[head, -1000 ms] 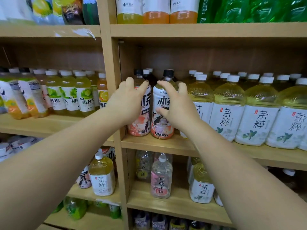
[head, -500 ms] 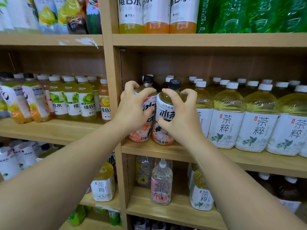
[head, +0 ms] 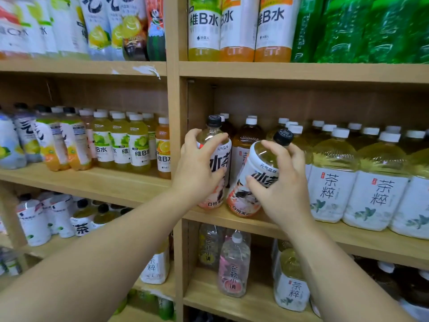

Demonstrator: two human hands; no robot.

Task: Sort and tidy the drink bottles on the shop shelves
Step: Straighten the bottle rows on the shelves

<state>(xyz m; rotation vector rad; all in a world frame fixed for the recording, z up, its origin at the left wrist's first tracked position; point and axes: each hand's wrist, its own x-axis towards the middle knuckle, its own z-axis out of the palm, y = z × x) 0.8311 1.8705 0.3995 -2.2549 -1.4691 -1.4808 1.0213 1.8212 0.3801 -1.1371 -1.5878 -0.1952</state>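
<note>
Two black-capped tea bottles with white and peach labels stand at the left end of the middle right shelf (head: pixel 362 238). My left hand (head: pixel 197 168) grips the left bottle (head: pixel 219 163), which stands upright against the shelf post. My right hand (head: pixel 283 184) grips the right bottle (head: pixel 260 168), which leans to the right with its cap (head: pixel 283 137) toward the yellow tea bottles. Its base touches the shelf board. Behind the two bottles stands a brown tea bottle (head: pixel 249 138) with a white cap.
A row of large yellow tea bottles (head: pixel 332 180) fills the shelf to the right. The wooden post (head: pixel 175 117) divides the bays. Vitamin water bottles (head: pixel 139 147) crowd the left bay. More bottles stand on the shelves above and below (head: pixel 234 266).
The right bottle has tipped over to the right in my right hand. My left hand stays on the left bottle. The view has moved closer and a little upward.
</note>
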